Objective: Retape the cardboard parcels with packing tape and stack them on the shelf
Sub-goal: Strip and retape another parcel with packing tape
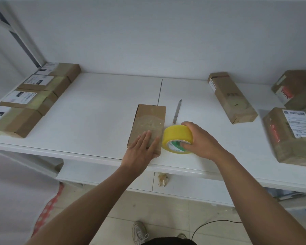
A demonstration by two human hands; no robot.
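A small cardboard parcel (149, 119) lies flat near the front edge of the white shelf (99, 110), with clear tape across its middle. My left hand (141, 149) rests flat on its near end, fingers straight. Right beside the parcel stands a yellow roll of packing tape (175, 137) on its edge. My right hand (200, 140) grips that roll, fingers curled over its top and thumb at the core.
A utility knife (177, 111) lies just behind the tape roll. Several taped parcels (34, 96) line the shelf's left side. More parcels lie to the right: a long one (231, 96) and two others (293, 135) near the right edge.
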